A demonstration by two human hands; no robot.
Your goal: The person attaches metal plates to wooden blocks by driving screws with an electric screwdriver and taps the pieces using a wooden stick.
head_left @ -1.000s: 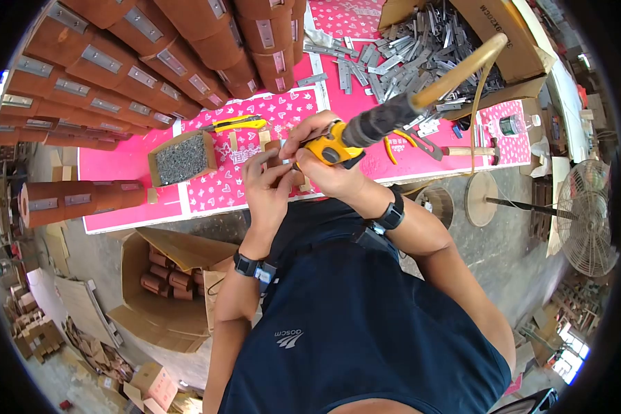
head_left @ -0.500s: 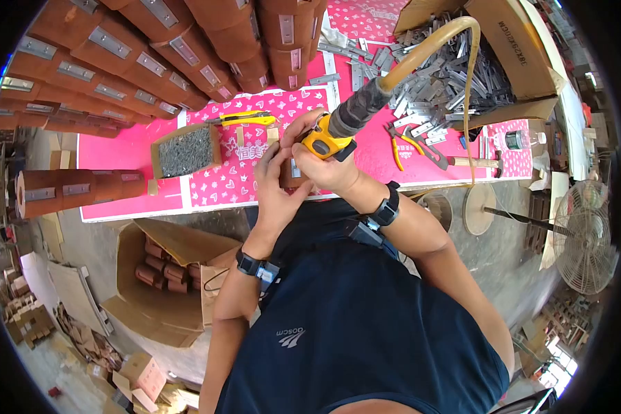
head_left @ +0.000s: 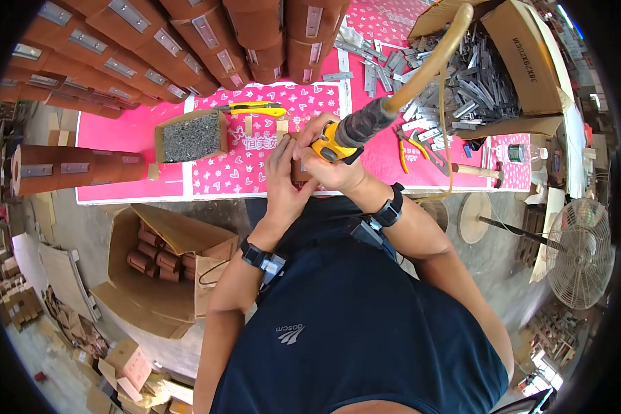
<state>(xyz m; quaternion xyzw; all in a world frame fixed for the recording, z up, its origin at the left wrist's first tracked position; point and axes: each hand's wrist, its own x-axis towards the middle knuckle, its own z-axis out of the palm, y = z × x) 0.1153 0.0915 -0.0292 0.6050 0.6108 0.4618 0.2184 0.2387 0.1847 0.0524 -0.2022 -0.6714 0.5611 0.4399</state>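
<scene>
My right hand (head_left: 331, 169) is wrapped round a yellow and black power tool (head_left: 336, 143), from which a tan hose (head_left: 431, 65) rises to the upper right. Under the tool lies a reddish-brown piece (head_left: 298, 170) with a metal plate on it, partly covered by my hands. My left hand (head_left: 287, 186) holds this piece at its left side, thumb near the bottom and fingertips close to the tool's tip. The tip itself is hidden. Left of my hands stands a small box of screws (head_left: 192, 138), with a yellow cutter (head_left: 256, 108) behind it.
Stacked brown cylinders (head_left: 207, 41) fill the upper left; another stack (head_left: 79, 169) lies at the left. A cardboard box (head_left: 524, 55) of metal hinges stands upper right. Pliers (head_left: 403, 152), a hammer (head_left: 476, 170) and a bottle (head_left: 526, 153) lie right. A box (head_left: 145, 303) of brown pieces is below.
The view has shifted, so the table's things sit differently in it. My left fingers have moved from the tool's tip area to rest along the brown piece. The tool remains in my right hand.
</scene>
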